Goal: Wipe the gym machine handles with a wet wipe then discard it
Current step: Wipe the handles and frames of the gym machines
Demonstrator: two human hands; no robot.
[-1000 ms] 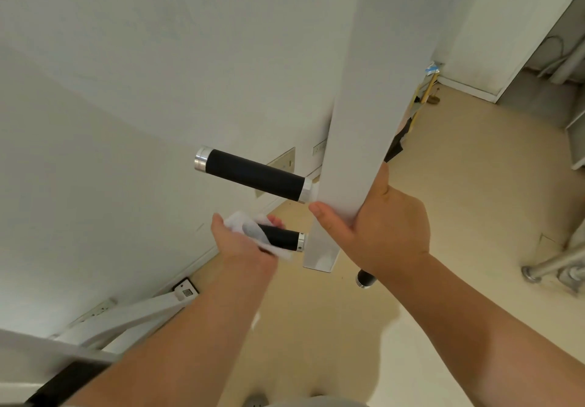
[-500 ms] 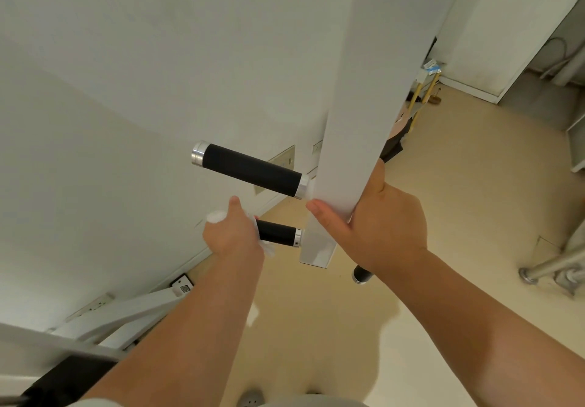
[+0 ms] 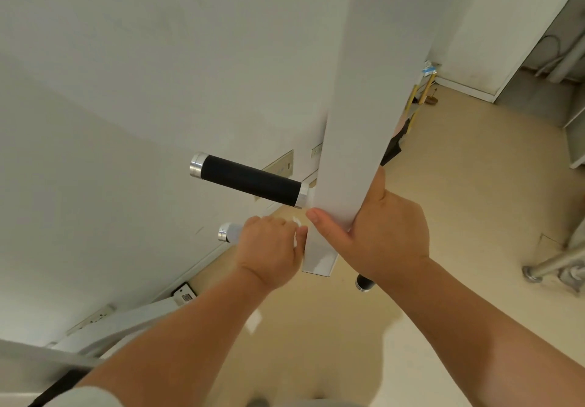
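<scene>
Left hand [image 3: 272,248] is wrapped, wipe [image 3: 296,221] inside its fingers, round the lower handle [image 3: 228,232] running leftward from the post [image 3: 354,153], right hand [image 3: 376,235] clasping that.

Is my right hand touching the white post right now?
Touching. The head view shows the right hand wrapped around the white post, thumb flat on its face.
</scene>
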